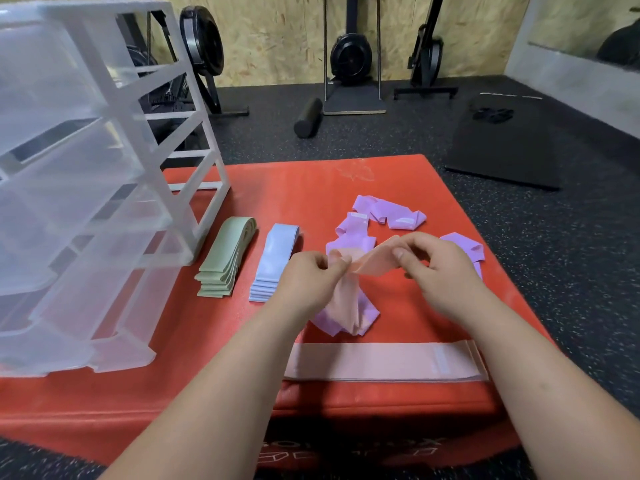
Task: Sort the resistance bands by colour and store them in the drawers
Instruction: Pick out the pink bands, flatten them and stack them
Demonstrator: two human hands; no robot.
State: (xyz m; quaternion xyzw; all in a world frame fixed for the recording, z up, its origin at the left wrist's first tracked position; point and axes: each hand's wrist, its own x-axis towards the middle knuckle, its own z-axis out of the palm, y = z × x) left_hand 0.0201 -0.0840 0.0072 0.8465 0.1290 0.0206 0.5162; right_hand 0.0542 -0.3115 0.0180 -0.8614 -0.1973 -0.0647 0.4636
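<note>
Head view | left grip (311, 275) and right grip (433, 261) each pinch crumpled pink band (372, 260) mid-frame | likely straightening it to stack on flat pink band (381, 365), lower centre

A red pad (381, 174) sits on a dark speckled floor (554, 237); its top carries everything sorted. At the left stands a clear drawer unit (104, 188), its drawers pulled partly out; just right of it lies a green stack (227, 258), and beside that, apart by a narrow gap, a blue stack (273, 261), both running front to back. Loose purple bands (391, 211) lie crumpled across the middle and right of the pad; a flat pink band (381, 363) stretches sideways along the near edge. Further back on the floor lie a black mat (505, 147) and a black roller (308, 117), well apart from the pad.
</note>
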